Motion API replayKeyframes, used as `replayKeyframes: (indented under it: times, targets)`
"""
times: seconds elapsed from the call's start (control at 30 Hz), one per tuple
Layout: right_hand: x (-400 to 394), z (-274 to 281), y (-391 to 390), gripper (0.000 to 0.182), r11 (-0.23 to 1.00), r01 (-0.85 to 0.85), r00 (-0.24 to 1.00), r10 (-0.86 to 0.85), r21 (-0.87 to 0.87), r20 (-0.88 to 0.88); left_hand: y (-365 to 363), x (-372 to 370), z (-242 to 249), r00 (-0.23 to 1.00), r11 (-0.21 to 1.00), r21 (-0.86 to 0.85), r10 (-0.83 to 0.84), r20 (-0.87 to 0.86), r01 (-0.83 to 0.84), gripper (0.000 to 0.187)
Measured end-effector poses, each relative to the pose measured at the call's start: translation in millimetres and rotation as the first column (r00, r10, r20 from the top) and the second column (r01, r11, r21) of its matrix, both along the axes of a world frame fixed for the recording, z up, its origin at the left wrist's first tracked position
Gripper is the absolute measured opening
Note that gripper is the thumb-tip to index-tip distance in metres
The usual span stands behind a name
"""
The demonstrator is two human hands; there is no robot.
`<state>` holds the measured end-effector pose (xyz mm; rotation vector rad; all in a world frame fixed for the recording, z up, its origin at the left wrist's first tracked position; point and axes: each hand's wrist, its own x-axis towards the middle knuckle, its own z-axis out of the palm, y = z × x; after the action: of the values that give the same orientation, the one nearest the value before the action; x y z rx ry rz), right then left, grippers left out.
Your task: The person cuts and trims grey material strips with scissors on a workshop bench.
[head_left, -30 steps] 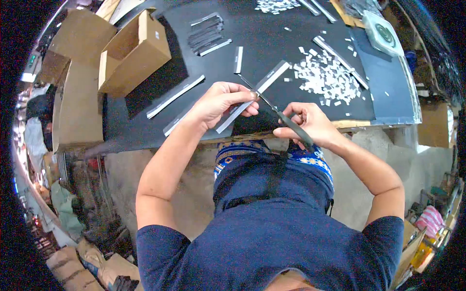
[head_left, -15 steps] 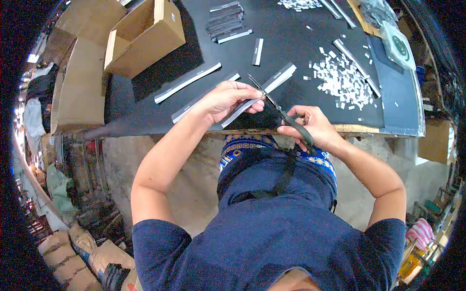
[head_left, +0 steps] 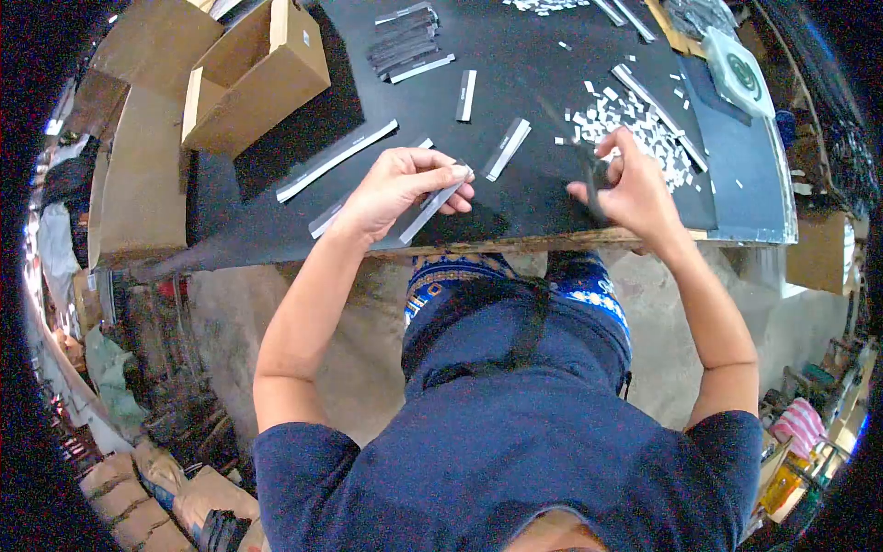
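Observation:
My left hand point(head_left: 409, 189) pinches a narrow grey-and-white strip point(head_left: 430, 214) over the table's near edge. In my right hand point(head_left: 639, 193) are the black-handled scissors point(head_left: 598, 189), smeared by motion, beside a heap of small white cut pieces point(head_left: 625, 120). Between the hands a short cut strip point(head_left: 508, 149) lies flat on the black tabletop. Left of it another short strip point(head_left: 466, 96) lies nearly upright in the view. A long strip point(head_left: 337, 161) is farther left, and one more strip point(head_left: 326, 216) lies partly behind my left wrist.
An open cardboard box point(head_left: 262, 87) stands on the table at the left. Toward the back is a stack of dark strips point(head_left: 405, 44). A long strip point(head_left: 658, 117) crosses the white heap. At the right lies a clear plastic-wrapped packet point(head_left: 739, 74).
The strip is now in two: one part lies on the table, the other stays in my left hand. My right hand has moved up and right with the scissors, toward the white pieces.

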<state>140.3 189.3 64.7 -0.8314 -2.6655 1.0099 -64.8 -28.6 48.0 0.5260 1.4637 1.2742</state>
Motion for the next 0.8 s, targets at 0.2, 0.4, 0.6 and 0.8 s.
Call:
replayKeyframes:
  times: [0.2, 0.4, 0.6, 0.8]
  targets:
    - [1.6, -18.5, 33.8, 0.031, 0.961, -0.202, 0.979, 0.192, 0.188, 0.068, 7.3, 14.2, -14.9, 0.958, 0.997, 0.035, 0.080, -0.276, -0.073, 0.020]
    - [-4.7, -9.7, 15.1, 0.021, 0.902, -0.287, 0.944, 0.323, 0.323, -0.061, 14.6, 32.4, -11.5, 0.634, 0.984, 0.177, 0.154, -0.758, -0.026, 0.026]
    - [-32.5, -6.7, -35.7, 0.024, 0.905, -0.352, 0.867, 0.221, -0.237, -0.446, 29.8, 56.2, -8.8, 0.635, 0.962, 0.274, 0.205, -0.744, 0.010, 0.069]
    - [-35.8, -8.0, -36.3, 0.025, 0.890, -0.373, 0.861, 0.226, -0.263, -0.456, 34.2, 60.9, -8.1, 0.629, 0.949, 0.306, 0.196, -0.752, 0.070, 0.080]
